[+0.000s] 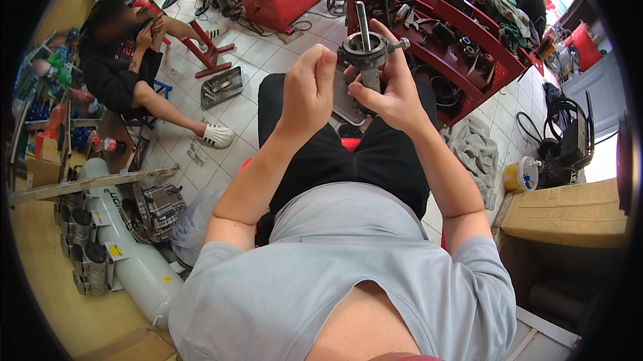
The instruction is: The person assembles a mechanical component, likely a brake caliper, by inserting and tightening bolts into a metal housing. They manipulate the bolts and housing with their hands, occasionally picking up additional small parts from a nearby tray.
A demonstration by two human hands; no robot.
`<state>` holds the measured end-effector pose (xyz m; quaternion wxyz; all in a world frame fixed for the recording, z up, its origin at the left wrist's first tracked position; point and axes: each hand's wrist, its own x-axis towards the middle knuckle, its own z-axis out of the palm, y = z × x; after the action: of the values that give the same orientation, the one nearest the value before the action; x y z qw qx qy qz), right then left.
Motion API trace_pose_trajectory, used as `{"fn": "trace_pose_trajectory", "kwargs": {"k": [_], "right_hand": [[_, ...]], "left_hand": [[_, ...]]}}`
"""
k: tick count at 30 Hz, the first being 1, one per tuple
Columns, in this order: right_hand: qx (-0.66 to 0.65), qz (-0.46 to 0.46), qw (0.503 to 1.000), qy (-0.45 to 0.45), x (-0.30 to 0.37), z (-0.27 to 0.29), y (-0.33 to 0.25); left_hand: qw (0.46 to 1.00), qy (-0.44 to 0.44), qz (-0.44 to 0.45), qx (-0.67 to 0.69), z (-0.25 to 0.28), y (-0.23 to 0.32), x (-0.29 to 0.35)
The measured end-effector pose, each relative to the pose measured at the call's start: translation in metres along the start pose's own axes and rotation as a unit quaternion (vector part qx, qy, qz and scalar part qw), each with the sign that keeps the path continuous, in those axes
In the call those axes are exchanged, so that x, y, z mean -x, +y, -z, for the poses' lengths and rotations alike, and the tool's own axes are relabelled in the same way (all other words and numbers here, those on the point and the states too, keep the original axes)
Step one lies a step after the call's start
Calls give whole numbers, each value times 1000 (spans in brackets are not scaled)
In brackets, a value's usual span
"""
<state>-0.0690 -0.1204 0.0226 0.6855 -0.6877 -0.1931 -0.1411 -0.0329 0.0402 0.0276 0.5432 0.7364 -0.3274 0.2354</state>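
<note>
My right hand (395,90) grips a greasy, cup-shaped metal housing (367,61) from below and the right side, over my lap. A threaded rod (362,23) stands up out of its round mouth, leaning slightly left. On the housing's right side a bolt (400,44) sticks out. Close to its left rim is my left hand (309,86), fingers curled in and thumb on top. Whatever those fingers hold, if anything, is hidden. Beyond the housing, partly behind my right hand, a grey metal tray (345,108) shows between my knees.
A red tool cart (462,86) with tools and parts stands ahead right. Grey cloth (472,153) lies on the tiles beside my right leg. Ahead left is a dark tray (222,86) of parts. Another person (120,59) sits at left; a cardboard box (566,213) is at right.
</note>
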Motion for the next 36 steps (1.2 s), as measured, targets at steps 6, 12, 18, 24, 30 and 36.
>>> {"fn": "trace_pose_trajectory", "kwargs": {"k": [6,12,18,24,30,36], "right_hand": [[-56,-35,998,-24,-2,0,-1],[-55,-47,997,-22,-2,1,0],[71,36,997,23,-1,-4,2],[216,88,972,-19,-1,17,-10],[328,289,899,1,-10,55,-20],[350,281,893,4,-9,44,-23]], "left_hand": [[998,11,-56,-41,0,-5,-3],[993,10,-87,-82,1,-15,-5],[925,-78,74,364,-19,-15,7],[896,-114,109,415,-10,-13,7],[912,-131,69,384,-6,-11,6],[903,-166,60,392,-8,-18,6]]}}
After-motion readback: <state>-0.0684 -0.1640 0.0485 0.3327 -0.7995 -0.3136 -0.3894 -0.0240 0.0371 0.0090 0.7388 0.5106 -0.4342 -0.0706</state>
